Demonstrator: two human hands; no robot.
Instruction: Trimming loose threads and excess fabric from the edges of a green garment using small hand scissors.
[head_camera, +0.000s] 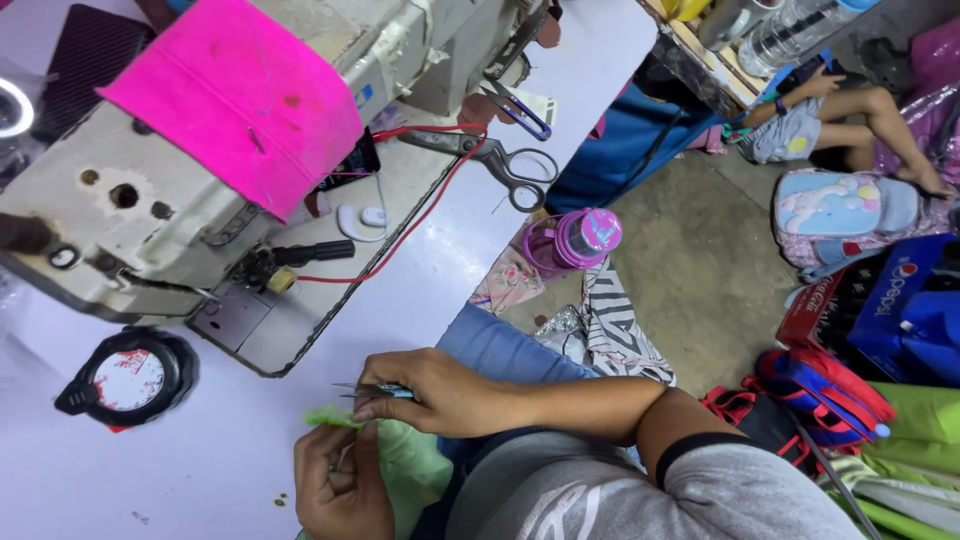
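My right hand (435, 392) is closed around small thread snips (372, 390), their blades pointing left over the table edge. Just below it, my left hand (340, 485) pinches a piece of light green fabric (405, 465), whose frayed edge lies right under the snip blades. Both hands are at the near edge of the white table (200, 470), in front of a grey industrial sewing machine (120, 190). A bright pink cloth (240, 100) is draped over the machine.
Large scissors (500, 160) and a red cord (420, 215) lie on the machine bed. A round black-and-red object (130, 378) sits on the table. On the floor are a pink bottle (580, 238), bags and crates. Another person's legs (860, 110) show at top right.
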